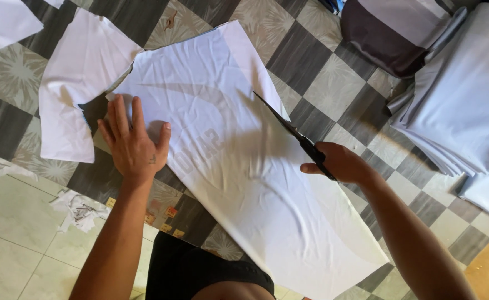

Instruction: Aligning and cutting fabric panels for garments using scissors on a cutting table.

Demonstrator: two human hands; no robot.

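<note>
From the head camera, looking straight down: a large white fabric sheet (239,166) lies spread on the checkered floor (322,83), running from upper left to lower right, with faint mirrored lettering and a curved shape showing through it; the left hand (133,141) lies flat on the sheet's left edge, fingers spread wide and palm down, gripping nothing, only pressing the cloth; the right hand (339,164) is closed around the handles of a pair of black scissors (294,133), whose blades point up and to the left over the sheet's right edge; whether the blades are parted I cannot tell, they read as one thin dark line. To the left of the sheet lies a separate white cut piece (80,78), just beside it; small crumpled scraps (78,210) sit on the pale tiles near the left forearm; at the upper right a stack of folded pale cloth (467,105) rests beside a dark striped cushion (394,33), well apart from the hands.
</note>
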